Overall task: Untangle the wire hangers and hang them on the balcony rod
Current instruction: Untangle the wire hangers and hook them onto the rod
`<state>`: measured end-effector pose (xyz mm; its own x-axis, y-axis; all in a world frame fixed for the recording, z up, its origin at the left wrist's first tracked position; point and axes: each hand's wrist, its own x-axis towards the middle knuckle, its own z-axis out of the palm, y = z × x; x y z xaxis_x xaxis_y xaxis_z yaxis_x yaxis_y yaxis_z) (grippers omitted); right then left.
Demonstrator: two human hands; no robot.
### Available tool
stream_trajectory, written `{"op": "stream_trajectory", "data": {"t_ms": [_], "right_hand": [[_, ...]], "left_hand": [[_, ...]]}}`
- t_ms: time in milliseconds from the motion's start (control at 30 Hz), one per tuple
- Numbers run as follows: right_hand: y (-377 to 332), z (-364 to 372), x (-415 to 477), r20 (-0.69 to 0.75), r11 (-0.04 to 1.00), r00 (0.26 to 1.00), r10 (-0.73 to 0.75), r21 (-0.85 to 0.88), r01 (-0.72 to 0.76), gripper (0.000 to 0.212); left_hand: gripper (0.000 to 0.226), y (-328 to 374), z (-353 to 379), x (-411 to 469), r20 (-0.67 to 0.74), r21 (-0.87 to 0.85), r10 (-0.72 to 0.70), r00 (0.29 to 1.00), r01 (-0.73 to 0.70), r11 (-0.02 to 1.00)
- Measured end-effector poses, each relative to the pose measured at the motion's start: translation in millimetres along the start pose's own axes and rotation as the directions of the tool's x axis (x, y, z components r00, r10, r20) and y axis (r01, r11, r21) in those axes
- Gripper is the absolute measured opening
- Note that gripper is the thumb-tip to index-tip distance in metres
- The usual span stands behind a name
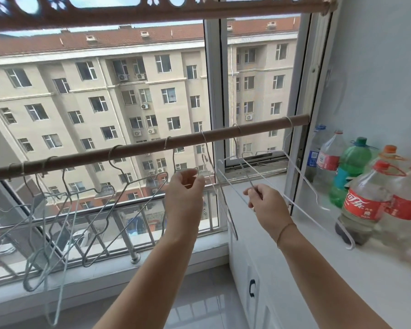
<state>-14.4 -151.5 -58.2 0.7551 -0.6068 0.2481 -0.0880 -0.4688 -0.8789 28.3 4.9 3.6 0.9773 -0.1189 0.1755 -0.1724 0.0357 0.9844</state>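
A brown balcony rod (138, 147) runs across the window, rising to the right. Several grey wire hangers (97, 210) hang from its left half, swung out and overlapping. More thin wire hangers (226, 203) and a white hanger (301, 179) are hooked on the rod's right half. My left hand (184, 193) is raised just below the rod, fingertips pinched on a thin wire of one hanger. To its right, my right hand (265, 203) pinches the corner of a wire hanger whose wires run up toward the rod.
A white counter (294, 245) with cupboard doors stands at the right. Several plastic bottles (363, 205), some with red cola labels, one green, stand on it by the wall. A metal railing (138, 224) guards the window's lower part. A carved wooden valance (152, 13) spans the top.
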Motion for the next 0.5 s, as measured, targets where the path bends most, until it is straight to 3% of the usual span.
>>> {"op": "stream_trajectory", "data": {"t_ms": [167, 333, 500], "right_hand": [[-16.5, -0.5, 13.5, -0.041, 0.996, 0.997, -0.067, 0.063, 0.070, 0.023], [-22.8, 3.9, 32.0, -0.053, 0.998, 0.997, -0.061, 0.025, 0.062, 0.025], [-2.9, 10.3, 22.3, 0.024, 0.999, 0.999, 0.035, -0.027, -0.034, 0.025]], "left_hand": [[0.011, 13.2, 9.7, -6.1, 0.063, -0.004, 0.119, 0.991, -0.119, 0.993], [0.005, 15.1, 21.9, -6.6, 0.121, 0.038, 0.116, 0.986, -0.121, 0.992], [0.006, 3.5, 32.0, -8.4, 0.181, 0.058, 0.030, 0.983, -0.042, 0.997]]}}
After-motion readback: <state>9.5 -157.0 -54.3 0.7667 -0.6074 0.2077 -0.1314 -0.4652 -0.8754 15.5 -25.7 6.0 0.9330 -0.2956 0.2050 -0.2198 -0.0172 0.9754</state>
